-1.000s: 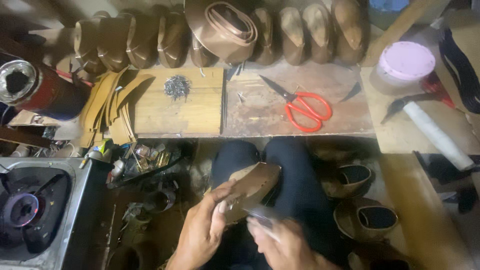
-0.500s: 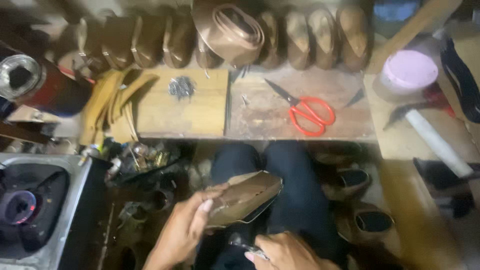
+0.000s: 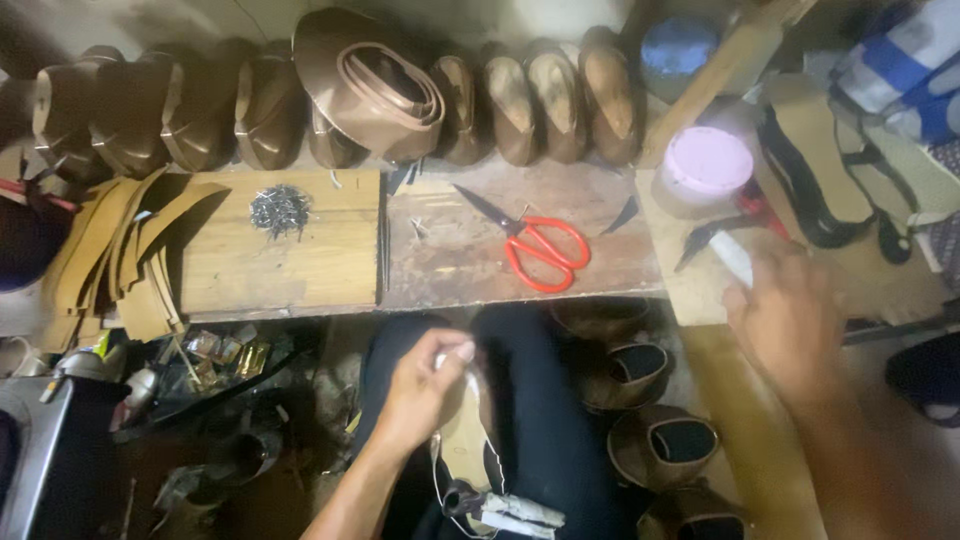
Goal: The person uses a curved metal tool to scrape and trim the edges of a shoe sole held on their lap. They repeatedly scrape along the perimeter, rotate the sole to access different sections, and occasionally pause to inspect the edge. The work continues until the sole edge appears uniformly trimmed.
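Left hand point(image 3: 420, 395) closed on shoe sole point(image 3: 468, 440), held over lap at 6 o'clock. Right hand point(image 3: 790, 325) blurred at 3 o'clock, at table point(image 3: 450, 270) edge beside white tool point(image 3: 733, 258); finger spread cannot be told. Red scissors point(image 3: 540, 250) lie at 12 o'clock.

Head camera, looking down

It looked steeply down from the wearer's head over the lap toward the workbench point(image 3: 520, 250), fairly close.

We are seeing the tan shoe sole point(image 3: 467, 440) lying lengthwise over the lap at six o'clock, pale inner face up, toe towards twelve, its ragged heel end trailing white scraps, its upper edge resting under our left fingers point(image 3: 455, 352).
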